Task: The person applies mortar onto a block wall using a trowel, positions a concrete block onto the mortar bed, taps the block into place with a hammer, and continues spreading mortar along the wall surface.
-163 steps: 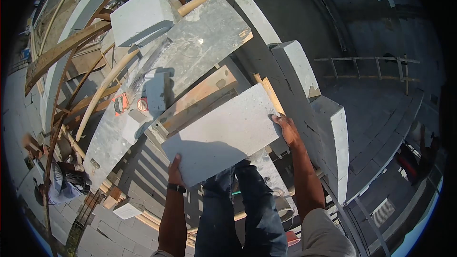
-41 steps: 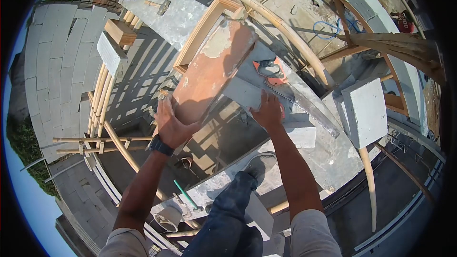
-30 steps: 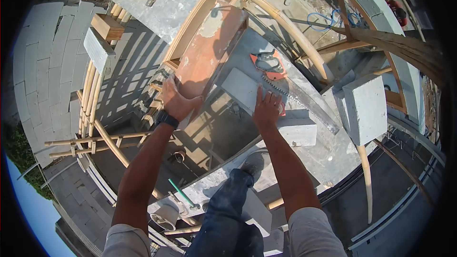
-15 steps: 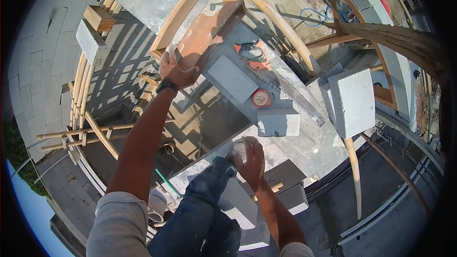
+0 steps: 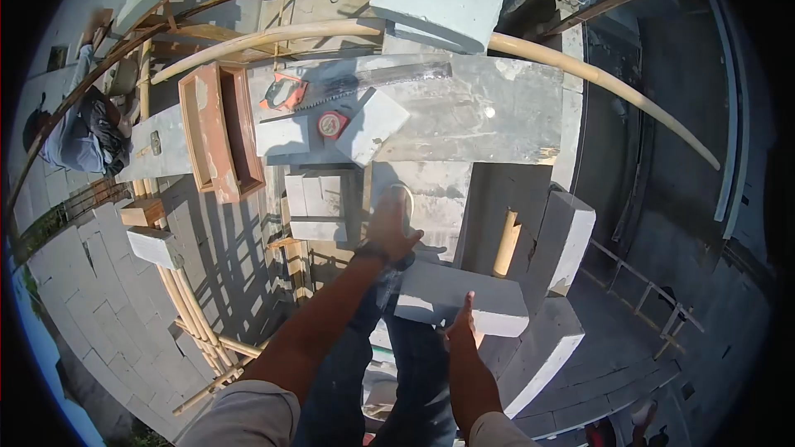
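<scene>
My left hand (image 5: pixel 391 219), wearing a dark watch (image 5: pixel 385 254), reaches over the light slab surface in front of my knees. Its thumb is stretched out to the right, away from the fingers; motion softens the fingertips. A thin pale curved edge (image 5: pixel 409 204) shows beside the fingers; I cannot make out what it is. My right hand (image 5: pixel 464 324) grips the near side of a grey block (image 5: pixel 461 296), thumb up against its face and the other fingers mostly hidden. The block is by my right knee, below my left hand.
A handsaw (image 5: pixel 284 93), a red tape measure (image 5: pixel 332 124) and a pale block (image 5: pixel 373 126) lie on the slab (image 5: pixel 505 108). A wooden trough (image 5: pixel 229 130) stands left. Bamboo poles (image 5: pixel 580 66) cross behind; upright blocks (image 5: pixel 567 240) stand right. Another person (image 5: pixel 79 136) is far left.
My view has turned. My left hand has left the wooden trough and come in front of my knees. My right hand has moved onto the grey block.
</scene>
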{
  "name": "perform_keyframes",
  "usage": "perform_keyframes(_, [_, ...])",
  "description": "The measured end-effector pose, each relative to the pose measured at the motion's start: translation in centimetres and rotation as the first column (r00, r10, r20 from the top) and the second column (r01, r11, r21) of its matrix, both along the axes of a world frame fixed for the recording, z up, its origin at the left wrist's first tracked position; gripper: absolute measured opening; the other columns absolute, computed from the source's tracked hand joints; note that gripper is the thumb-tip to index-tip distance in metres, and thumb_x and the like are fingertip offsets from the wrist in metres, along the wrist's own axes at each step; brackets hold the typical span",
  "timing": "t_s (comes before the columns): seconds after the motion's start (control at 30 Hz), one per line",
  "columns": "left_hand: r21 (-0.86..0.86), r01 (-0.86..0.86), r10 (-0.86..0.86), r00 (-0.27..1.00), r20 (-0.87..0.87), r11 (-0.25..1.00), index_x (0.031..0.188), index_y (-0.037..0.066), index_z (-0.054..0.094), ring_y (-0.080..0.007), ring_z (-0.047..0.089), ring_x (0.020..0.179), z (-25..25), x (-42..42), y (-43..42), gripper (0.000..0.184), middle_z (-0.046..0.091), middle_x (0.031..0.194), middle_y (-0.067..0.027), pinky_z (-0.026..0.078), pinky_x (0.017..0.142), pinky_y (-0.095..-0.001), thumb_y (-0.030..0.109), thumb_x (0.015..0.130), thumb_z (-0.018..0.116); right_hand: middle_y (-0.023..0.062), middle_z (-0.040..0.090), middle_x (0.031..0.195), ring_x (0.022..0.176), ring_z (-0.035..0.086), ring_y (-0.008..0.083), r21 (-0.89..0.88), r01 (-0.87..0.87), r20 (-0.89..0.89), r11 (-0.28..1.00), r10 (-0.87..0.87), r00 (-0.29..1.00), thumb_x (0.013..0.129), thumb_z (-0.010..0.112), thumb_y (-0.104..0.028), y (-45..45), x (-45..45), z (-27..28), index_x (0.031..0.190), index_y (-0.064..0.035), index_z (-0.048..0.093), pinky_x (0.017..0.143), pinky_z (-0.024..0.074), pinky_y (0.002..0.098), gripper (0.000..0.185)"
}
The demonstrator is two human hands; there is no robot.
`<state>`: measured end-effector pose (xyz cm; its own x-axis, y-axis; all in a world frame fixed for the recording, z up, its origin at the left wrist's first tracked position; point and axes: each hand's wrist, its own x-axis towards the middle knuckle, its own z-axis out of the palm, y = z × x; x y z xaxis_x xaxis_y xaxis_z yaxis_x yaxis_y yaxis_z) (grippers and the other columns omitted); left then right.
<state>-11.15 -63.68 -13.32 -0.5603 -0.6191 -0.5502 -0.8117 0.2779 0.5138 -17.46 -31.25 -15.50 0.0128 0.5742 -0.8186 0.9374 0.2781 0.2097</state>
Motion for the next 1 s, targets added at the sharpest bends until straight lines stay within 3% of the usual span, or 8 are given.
perform_keyframes(0.13, [-0.506,0.107,-0.065,0.993,0.099,0.856,0.164,0.003,0.023,-0.0505,0.03,0.15,-4.9,-2.1,-7.0,0.116,0.025,0.164,-0.0326,0.031,0.123,-0.0545,0.04,0.075,0.087,0.0246,0.053,0.148,0.125,0.061,0.0434,0.221,0.062,-0.052,0.973,-0.052,0.997,0.078,0.08,-0.071,-1.1,0.8,-2.7,0.159,-0.003,0.02,0.1,0.0535,0.0591,0.121])
perform_keyframes(0.2, [-0.474,0.157,0.039,0.925,0.377,0.866,0.164,0.002,0.021,-0.0485,0.037,0.147,-4.3,-3.6,-11.1,0.12,0.031,0.161,-0.0334,0.035,0.121,-0.0538,0.045,0.074,0.089,0.025,0.054,0.147,0.122,0.062,0.044,0.297,0.078,-0.035,0.952,-0.071,0.997,0.077,0.082,-0.068,-0.6,1.0,-2.5,0.16,-0.0025,0.012,0.1,0.0555,0.057,0.128])
perform_keyframes(0.4, [-0.416,0.246,-0.056,0.906,0.42,0.876,0.167,0.003,-0.001,-0.0457,0.061,0.123,-7.0,-7.9,-19.2,0.14,0.051,0.141,-0.0324,0.053,0.102,-0.0493,0.052,0.072,0.089,0.0242,0.057,0.14,0.114,0.066,0.0443,0.364,0.151,-0.102,0.919,-0.122,0.987,0.074,0.088,-0.062,-0.2,0.3,-3.9,0.159,0.0028,0.001,0.097,0.0591,0.0521,0.138])
perform_keyframes(0.53, [-0.393,0.267,-0.06,0.882,0.467,0.88,0.167,0.003,-0.003,-0.0482,0.061,0.124,-7.0,-7.4,-19.1,0.148,0.049,0.142,-0.0348,0.053,0.104,-0.0501,0.063,0.067,0.088,0.032,0.064,0.118,0.104,0.071,0.0454,0.539,-0.089,-0.057,0.838,0.141,0.988,0.054,0.098,-0.068,1.6,4.3,-6.5,0.152,0.0144,0.011,0.084,0.0622,0.0492,0.154])
perform_keyframes(0.57, [-0.355,0.23,-0.031,0.873,0.486,0.906,0.166,-0.002,0.003,-0.0503,0.056,0.129,-6.7,-7.5,-19.7,0.144,0.044,0.146,-0.0383,0.05,0.108,-0.0504,0.067,0.069,0.085,0.039,0.057,0.13,0.116,0.066,0.0469,0.426,0.069,-0.096,0.902,-0.031,0.995,0.06,0.1,-0.055,-0.5,0.6,-2.3,0.149,0.0072,0.013,0.1,0.057,0.0546,0.139])
perform_keyframes(0.77, [-0.283,0.001,0.2,0.706,0.679,0.959,0.166,-0.003,-0.002,-0.0528,0.044,0.144,-6.6,-8.3,-22.6,0.149,0.029,0.158,-0.0423,0.042,0.117,-0.0549,0.078,0.07,0.079,0.0369,0.058,0.128,0.116,0.065,0.0471,0.446,0.052,-0.132,0.894,0.008,0.991,0.055,0.103,-0.05,1.3,2.7,-4.3,0.144,0.0042,0.022,0.101,0.0561,0.0526,0.132])
perform_keyframes(0.87, [-0.347,0.16,0.103,0.769,0.63,0.924,0.165,-0.003,-0.001,-0.0541,0.039,0.146,-6.4,-8.9,-23.1,0.145,0.028,0.159,-0.0411,0.039,0.118,-0.0591,0.067,0.072,0.085,0.0368,0.055,0.135,0.124,0.062,0.0456,0.362,0.135,-0.273,0.922,-0.034,0.962,0.058,0.103,-0.044,0.6,2.8,-2.7,0.142,0.0071,0.025,0.107,0.0523,0.0517,0.126])
perform_keyframes(1.0, [-0.3,0.651,-0.594,0.759,0.266,0.697,0.165,-0.005,0.01,-0.051,0.023,0.154,-5.6,-10.7,-23.9,0.127,0.024,0.162,-0.0397,0.028,0.126,-0.0541,0.052,0.08,0.085,0.0317,0.059,0.138,0.127,0.061,0.0442,0.34,0.101,-0.292,0.935,0.003,0.956,0.063,0.1,-0.029,0.4,2.5,0.0,0.141,0.0051,0.031,0.111,0.0501,0.0489,0.109])
